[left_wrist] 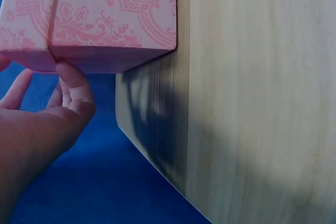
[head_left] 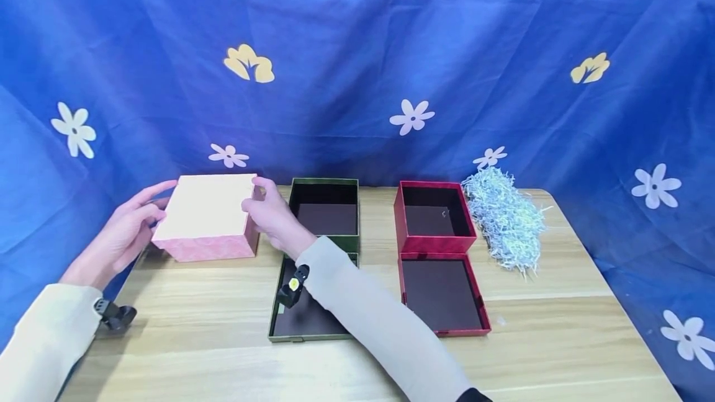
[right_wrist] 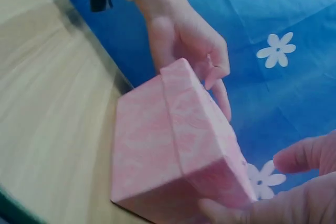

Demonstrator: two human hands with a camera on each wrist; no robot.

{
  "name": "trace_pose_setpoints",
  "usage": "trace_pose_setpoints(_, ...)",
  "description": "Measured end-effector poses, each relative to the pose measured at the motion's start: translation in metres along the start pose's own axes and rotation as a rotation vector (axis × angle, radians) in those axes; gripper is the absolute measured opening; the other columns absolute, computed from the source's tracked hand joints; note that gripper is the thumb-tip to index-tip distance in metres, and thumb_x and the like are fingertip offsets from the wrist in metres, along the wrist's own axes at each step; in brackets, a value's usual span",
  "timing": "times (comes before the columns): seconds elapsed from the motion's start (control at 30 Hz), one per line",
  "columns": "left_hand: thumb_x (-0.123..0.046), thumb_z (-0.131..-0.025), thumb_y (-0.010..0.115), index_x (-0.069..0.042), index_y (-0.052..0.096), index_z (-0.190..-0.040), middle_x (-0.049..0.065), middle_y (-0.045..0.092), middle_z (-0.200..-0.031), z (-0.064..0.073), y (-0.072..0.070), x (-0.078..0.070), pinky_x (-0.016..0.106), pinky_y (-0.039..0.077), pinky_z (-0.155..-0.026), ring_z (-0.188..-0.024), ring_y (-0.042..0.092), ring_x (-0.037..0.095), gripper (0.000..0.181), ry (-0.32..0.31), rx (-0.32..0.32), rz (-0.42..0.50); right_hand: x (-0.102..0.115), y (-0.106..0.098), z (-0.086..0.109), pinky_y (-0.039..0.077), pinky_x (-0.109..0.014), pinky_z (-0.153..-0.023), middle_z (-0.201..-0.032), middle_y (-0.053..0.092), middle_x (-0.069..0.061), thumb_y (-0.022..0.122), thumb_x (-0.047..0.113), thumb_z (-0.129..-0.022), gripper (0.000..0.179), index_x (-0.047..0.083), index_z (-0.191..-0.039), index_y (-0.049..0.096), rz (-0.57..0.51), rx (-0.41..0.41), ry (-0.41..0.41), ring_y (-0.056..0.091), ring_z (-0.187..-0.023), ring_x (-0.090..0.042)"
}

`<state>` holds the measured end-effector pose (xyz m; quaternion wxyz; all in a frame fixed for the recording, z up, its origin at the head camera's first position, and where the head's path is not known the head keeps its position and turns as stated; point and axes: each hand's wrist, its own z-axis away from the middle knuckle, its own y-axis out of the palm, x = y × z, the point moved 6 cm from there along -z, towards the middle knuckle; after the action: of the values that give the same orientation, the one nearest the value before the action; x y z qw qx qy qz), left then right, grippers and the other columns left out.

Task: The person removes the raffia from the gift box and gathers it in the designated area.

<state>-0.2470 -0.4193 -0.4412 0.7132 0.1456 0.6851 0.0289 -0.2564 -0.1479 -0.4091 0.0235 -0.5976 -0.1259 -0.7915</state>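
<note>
- Pink box [head_left: 215, 249], printed with a scroll pattern, is set at the back left of the wooden table [head_left: 212, 315]; its lid [head_left: 209, 203] is in place on top.
- On its left side the box is touched by the left hand [head_left: 125, 234]; thumb and forefinger are spread, the thumb being placed by the lid's seam.
- On its right side the box is touched by the right hand [head_left: 274, 213]; thumb and forefinger are held apart, while the state of the other fingers cannot be told.
- To the right, an open green box [head_left: 347, 243] is placed, with its green lid [head_left: 310, 314] laid in front, partly covered by the right sleeve [head_left: 380, 315].
- Farther right, an open red box [head_left: 438, 244] and a red lid [head_left: 444, 293] are similarly arranged.
- Pale blue shredded paper [head_left: 508, 222] is heaped beside the red box.
- Behind everything, a blue cloth [head_left: 335, 48] printed with flowers is hung.
</note>
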Motion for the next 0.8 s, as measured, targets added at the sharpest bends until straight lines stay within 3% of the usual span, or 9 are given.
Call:
trace_pose_setpoints(0.13,0.018,-0.107,0.035,-0.015,0.062,-0.156,0.002,0.073,-0.127,-0.002,0.002,-0.001,0.027,0.060,-0.078,-0.103,0.072,0.015,0.065,0.012,0.034,0.018,-0.009,0.007,-0.006,0.056,-0.040,-0.087,-0.148,0.057,0.001,0.064,-0.009,-0.091,0.064,0.019,-0.149,0.060,0.009,-0.062,0.003,0.058,-0.109,-0.017)
trace_pose_setpoints(0.2,0.019,-0.106,0.035,-0.013,0.062,-0.156,0.002,0.073,-0.127,-0.003,0.004,-0.002,0.027,0.060,-0.078,-0.102,0.071,0.014,0.065,0.018,0.041,0.019,-0.012,0.008,-0.009,0.051,-0.034,-0.086,-0.140,0.058,0.004,0.064,-0.009,-0.088,0.067,0.019,-0.149,0.060,0.030,-0.092,-0.007,0.056,-0.110,-0.014)
trace_pose_setpoints(0.27,0.019,-0.106,0.036,-0.012,0.062,-0.156,0.002,0.073,-0.127,-0.005,0.006,-0.002,0.027,0.061,-0.077,-0.102,0.071,0.015,0.065,0.016,0.060,0.036,-0.016,0.008,-0.014,0.049,-0.031,-0.093,-0.133,0.058,0.008,0.064,-0.008,-0.086,0.069,0.021,-0.148,0.062,0.059,-0.126,-0.012,0.053,-0.116,-0.010)
trace_pose_setpoints(0.37,0.020,-0.106,0.037,-0.013,0.062,-0.156,0.002,0.072,-0.127,-0.006,0.008,-0.002,0.027,0.061,-0.077,-0.101,0.071,0.015,0.065,0.013,0.069,0.030,-0.022,0.007,-0.019,0.043,-0.031,-0.104,-0.123,0.056,0.012,0.065,-0.007,-0.083,0.071,0.023,-0.147,0.064,0.102,-0.166,-0.027,0.050,-0.118,-0.007)
trace_pose_setpoints(0.53,0.019,-0.107,0.036,-0.011,0.059,-0.159,0.001,0.071,-0.131,-0.010,0.008,-0.002,0.027,0.061,-0.079,-0.104,0.070,0.015,0.064,0.018,0.088,0.019,-0.030,0.006,-0.025,0.042,-0.036,-0.100,-0.112,0.053,0.015,0.067,0.000,-0.081,0.068,0.031,-0.141,0.067,0.128,-0.226,-0.053,0.049,-0.107,-0.008)
trace_pose_setpoints(0.8,0.019,-0.108,0.034,-0.008,0.055,-0.161,-0.001,0.068,-0.141,-0.009,0.003,-0.004,0.026,0.060,-0.089,-0.115,0.069,0.014,0.063,0.042,0.142,0.040,-0.033,0.012,-0.018,0.044,-0.034,-0.100,-0.122,0.054,0.013,0.069,0.003,-0.084,0.065,0.033,-0.142,0.069,0.085,-0.243,-0.046,0.050,-0.110,-0.009)
